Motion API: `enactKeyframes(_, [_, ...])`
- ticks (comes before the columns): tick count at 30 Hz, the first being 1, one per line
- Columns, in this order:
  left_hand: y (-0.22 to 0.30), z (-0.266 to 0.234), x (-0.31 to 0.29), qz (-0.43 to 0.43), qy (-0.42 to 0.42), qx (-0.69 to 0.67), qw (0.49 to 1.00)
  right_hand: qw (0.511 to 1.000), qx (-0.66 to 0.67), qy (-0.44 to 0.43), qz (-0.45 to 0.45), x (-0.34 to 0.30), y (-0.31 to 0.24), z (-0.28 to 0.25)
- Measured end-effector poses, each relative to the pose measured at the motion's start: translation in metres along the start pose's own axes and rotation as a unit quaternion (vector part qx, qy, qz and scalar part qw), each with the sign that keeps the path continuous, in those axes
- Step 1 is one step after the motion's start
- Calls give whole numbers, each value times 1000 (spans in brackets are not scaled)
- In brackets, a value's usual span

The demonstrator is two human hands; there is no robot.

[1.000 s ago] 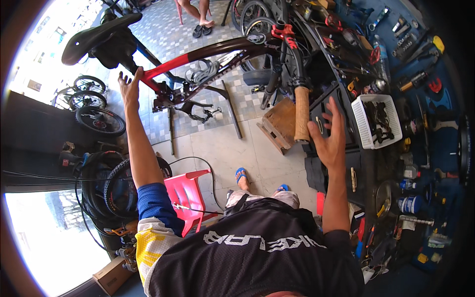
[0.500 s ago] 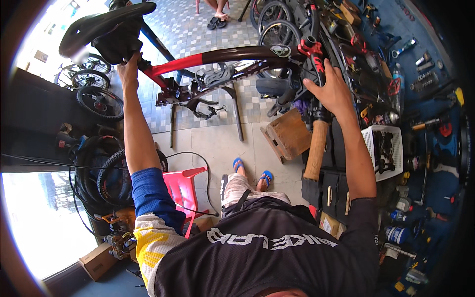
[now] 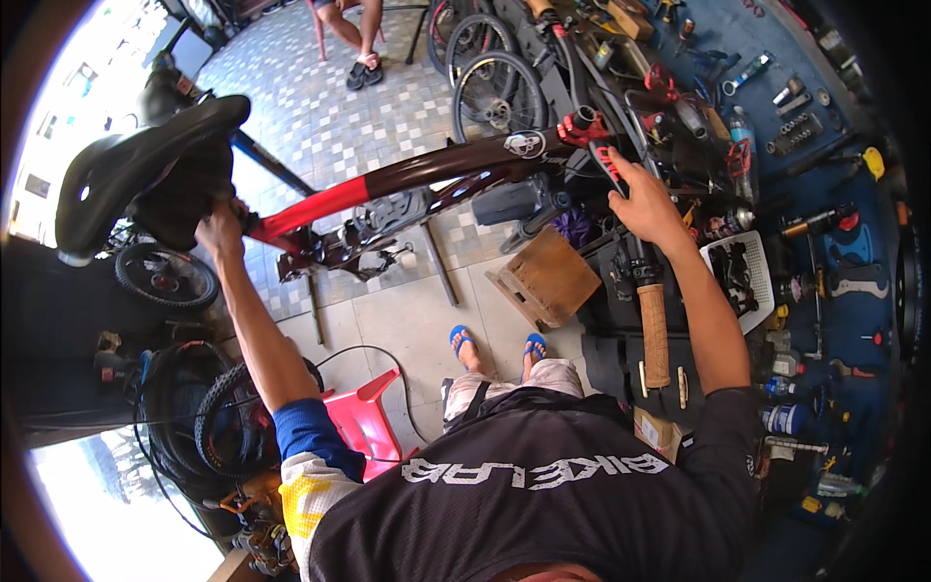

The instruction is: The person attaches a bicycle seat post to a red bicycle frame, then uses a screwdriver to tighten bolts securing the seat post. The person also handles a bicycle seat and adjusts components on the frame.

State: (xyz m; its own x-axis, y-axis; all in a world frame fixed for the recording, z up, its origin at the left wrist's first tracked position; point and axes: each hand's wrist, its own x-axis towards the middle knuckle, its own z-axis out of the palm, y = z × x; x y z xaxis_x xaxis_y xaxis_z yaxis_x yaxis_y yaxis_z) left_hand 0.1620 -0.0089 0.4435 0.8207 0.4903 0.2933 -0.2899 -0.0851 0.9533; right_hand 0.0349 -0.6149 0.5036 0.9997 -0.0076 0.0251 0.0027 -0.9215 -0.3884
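One change: the right hand (image 3: 647, 202) now touches the handlebar (image 3: 603, 163)

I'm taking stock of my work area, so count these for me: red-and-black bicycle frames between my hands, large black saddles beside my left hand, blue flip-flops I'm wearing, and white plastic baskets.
Red-and-black bicycle frame: 1
Large black saddle: 1
Blue flip-flops: 2
White plastic basket: 1
Total: 5

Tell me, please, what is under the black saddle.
Under the black saddle, a dark bulky shape shows, with the left hand at its lower edge; the saddle's underside is covered and cannot be seen.
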Motion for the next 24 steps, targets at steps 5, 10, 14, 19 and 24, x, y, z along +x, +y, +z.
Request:
enactKeyframes(5, [-1, -32, -14, 45, -8, 25, 999, 1000, -6, 9, -26, 11, 3, -5])
enactKeyframes(10, [11, -65, -50, 27, 0, 7, 1000, 999, 37, -27, -23, 18, -11, -13])
enactKeyframes(14, [29, -86, -78, 61, -20, 64, 996, 998, 38, -29, -41, 25, -20, -10])
enactKeyframes(19, [40, -92, -97, 30, 15, 62, 998, 996, 52, -36, -56, 39, -24, -2])
enactKeyframes(24, [36, -95, -96, 62, 25, 50, 997, 996, 38, -22, -75, 50, -18, 7])
